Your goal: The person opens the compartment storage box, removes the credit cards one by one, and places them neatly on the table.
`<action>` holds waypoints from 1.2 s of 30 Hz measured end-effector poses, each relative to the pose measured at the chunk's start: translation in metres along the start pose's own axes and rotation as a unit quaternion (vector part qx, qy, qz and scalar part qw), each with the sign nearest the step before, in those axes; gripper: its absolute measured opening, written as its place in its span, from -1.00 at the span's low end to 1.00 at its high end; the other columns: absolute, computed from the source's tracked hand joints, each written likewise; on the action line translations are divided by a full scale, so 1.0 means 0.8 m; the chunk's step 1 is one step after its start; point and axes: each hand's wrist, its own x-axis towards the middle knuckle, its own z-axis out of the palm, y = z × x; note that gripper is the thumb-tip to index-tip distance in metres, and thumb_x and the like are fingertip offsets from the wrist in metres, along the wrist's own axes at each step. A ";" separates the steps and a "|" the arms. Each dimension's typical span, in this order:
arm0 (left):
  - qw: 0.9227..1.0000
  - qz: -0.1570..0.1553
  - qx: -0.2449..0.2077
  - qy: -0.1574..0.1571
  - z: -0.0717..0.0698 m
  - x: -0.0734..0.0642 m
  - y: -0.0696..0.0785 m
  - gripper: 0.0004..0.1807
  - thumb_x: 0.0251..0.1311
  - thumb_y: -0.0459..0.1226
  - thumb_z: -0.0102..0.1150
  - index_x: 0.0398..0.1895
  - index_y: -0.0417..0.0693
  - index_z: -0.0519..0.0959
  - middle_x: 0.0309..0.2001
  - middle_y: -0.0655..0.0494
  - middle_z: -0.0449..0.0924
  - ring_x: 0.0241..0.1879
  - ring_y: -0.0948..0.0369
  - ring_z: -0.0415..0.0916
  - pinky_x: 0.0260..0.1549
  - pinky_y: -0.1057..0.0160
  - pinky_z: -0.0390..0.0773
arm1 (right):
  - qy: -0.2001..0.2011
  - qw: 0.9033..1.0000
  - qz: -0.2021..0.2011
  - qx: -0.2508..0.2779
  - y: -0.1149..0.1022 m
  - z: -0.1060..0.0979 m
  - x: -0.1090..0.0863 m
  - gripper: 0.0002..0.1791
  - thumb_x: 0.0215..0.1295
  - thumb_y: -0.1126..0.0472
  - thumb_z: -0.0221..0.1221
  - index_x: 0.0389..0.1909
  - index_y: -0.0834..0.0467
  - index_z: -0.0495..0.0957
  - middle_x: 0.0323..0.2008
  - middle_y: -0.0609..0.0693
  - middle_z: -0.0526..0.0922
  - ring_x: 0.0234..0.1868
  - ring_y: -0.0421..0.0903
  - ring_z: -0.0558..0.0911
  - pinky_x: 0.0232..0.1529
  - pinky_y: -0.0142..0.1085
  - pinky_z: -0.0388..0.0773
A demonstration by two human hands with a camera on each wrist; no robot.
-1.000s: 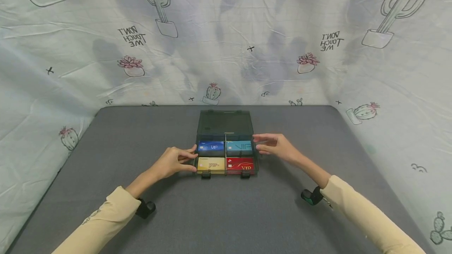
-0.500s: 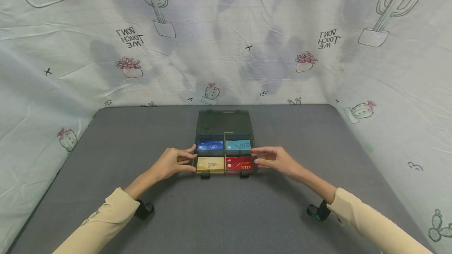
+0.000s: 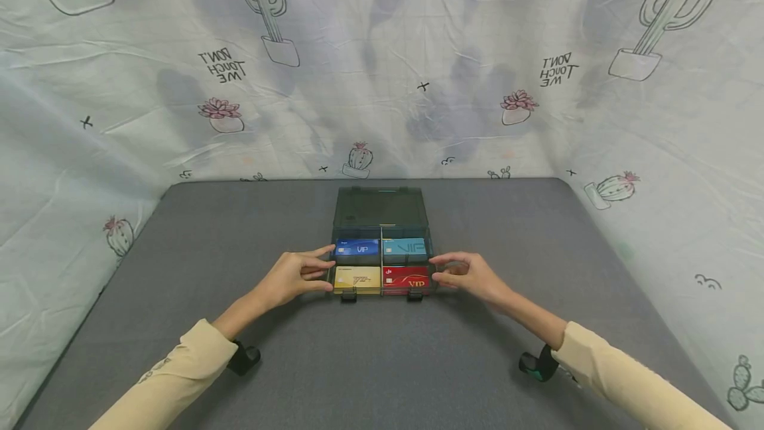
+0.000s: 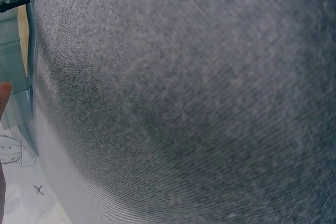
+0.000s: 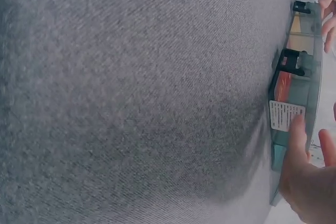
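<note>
Grey fabric-topped desk bore centrally a translucent dark-green plastic box, its lid back. We found left hand and right hand unclenched at its sides; we judged it being steadied, the next move calling for even contact.

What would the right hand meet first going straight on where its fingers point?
Likely the box's labelled right side wall; the right hand looks touching or nearly so, though depth is unclear.
</note>
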 end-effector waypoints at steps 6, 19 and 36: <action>1.000 0.002 0.003 -0.007 0.000 0.000 -0.001 -0.45 0.01 -0.30 0.39 0.08 -0.41 0.54 0.32 -0.21 0.31 0.10 0.01 0.51 -0.03 0.30 0.59 | 0.026 0.999 0.000 -0.041 -0.002 0.008 0.002 -0.56 0.22 0.22 0.31 0.09 0.32 0.55 -0.18 0.21 0.64 -0.24 0.11 0.64 -0.25 -0.17 0.61; 1.000 0.000 -0.007 -0.012 -0.002 0.000 -0.001 -0.44 0.02 -0.30 0.39 0.09 -0.42 0.52 0.32 -0.23 0.28 0.12 -0.01 0.49 -0.03 0.29 0.59 | 0.054 0.997 0.003 -0.057 0.001 0.017 -0.002 -0.59 0.20 0.24 0.32 0.05 0.29 0.58 -0.10 0.21 0.59 -0.30 0.00 0.61 -0.36 -0.36 0.48; 1.000 -0.003 -0.012 -0.012 -0.001 0.001 -0.001 -0.44 0.01 -0.29 0.40 0.08 -0.42 0.54 0.32 -0.21 0.29 0.11 -0.01 0.50 -0.03 0.31 0.59 | -0.004 0.954 0.043 -0.298 -0.034 0.027 0.030 -0.53 0.22 0.13 0.31 0.05 0.35 0.58 -0.11 0.24 0.65 -0.09 0.12 0.62 -0.18 -0.12 0.63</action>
